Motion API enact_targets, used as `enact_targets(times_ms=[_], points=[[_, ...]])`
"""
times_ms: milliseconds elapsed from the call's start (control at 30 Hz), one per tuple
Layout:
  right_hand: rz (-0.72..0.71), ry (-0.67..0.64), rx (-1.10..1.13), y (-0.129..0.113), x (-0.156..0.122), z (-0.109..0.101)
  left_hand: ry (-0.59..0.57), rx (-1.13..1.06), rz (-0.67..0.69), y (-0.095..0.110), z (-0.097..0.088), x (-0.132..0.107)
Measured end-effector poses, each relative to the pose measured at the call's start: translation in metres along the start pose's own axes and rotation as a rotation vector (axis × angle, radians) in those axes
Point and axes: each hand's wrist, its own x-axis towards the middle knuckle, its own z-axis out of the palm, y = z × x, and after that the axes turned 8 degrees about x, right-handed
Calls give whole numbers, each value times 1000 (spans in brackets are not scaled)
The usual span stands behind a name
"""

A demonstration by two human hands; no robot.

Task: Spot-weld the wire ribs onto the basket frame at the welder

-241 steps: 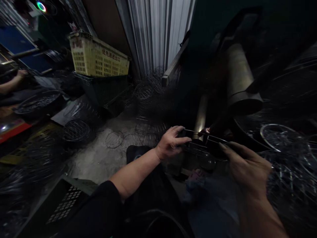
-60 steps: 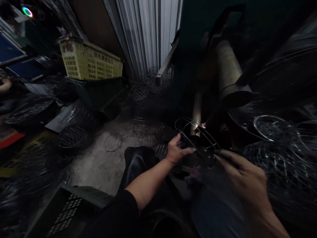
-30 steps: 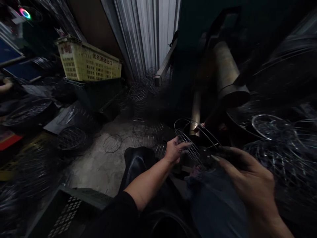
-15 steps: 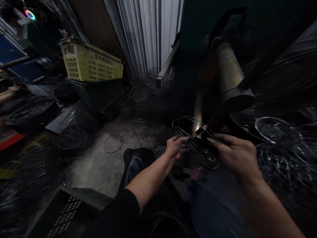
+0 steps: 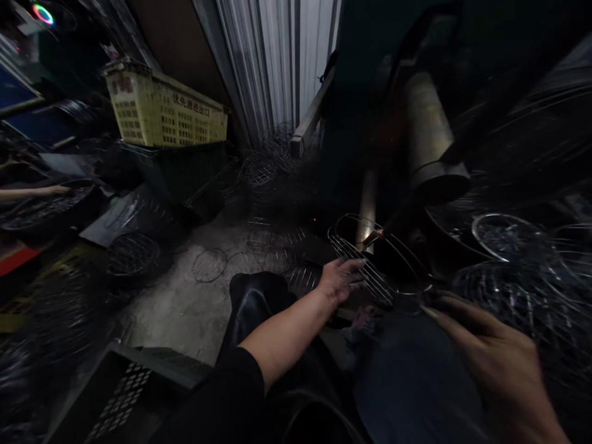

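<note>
A round wire rack (image 5: 372, 275) with parallel bars and a bent wire rim is tilted beside the lower metal rod (image 5: 368, 209) of a machine. My left hand (image 5: 341, 280) grips the barred side of the rack from the left, with its fingers curled round the wires. At the rack's lower right rim, my right hand (image 5: 493, 345) has thumb and forefinger pinched close together. Whatever lies in that pinch is too dark to make out. Above the rack hangs a thick metal cylinder (image 5: 430, 139). A small orange glow shows near the rod.
Round wire pieces (image 5: 522, 290) are heaped at the right. More wire grids (image 5: 277, 261) lie on the floor ahead. A yellow crate (image 5: 185, 120) stands on a dark green one (image 5: 180, 176); another green crate (image 5: 171, 364) is at lower left. A co-worker's arm (image 5: 41, 192) reaches over a basin at far left.
My right hand has moved down and right, away from the rod. The rack has shifted slightly right and turned, with my left hand following. The co-worker's hand has moved over the basin.
</note>
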Motion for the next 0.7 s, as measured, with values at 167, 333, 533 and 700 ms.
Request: enact_targets(times_ms=[167,333,533,700], points=[[-343,-110,-17,4,8,14,37,-8,-104,2,-7,-4],[-574,-151,-93,-22,19,44,48,-21,-147,12,-15,-6],[-646,-154,-140,-32,30,56,54,-47,-179,20,-18,-2],[-647,-133,-211,-37,44,59,51,-70,-204,23,-11,2]])
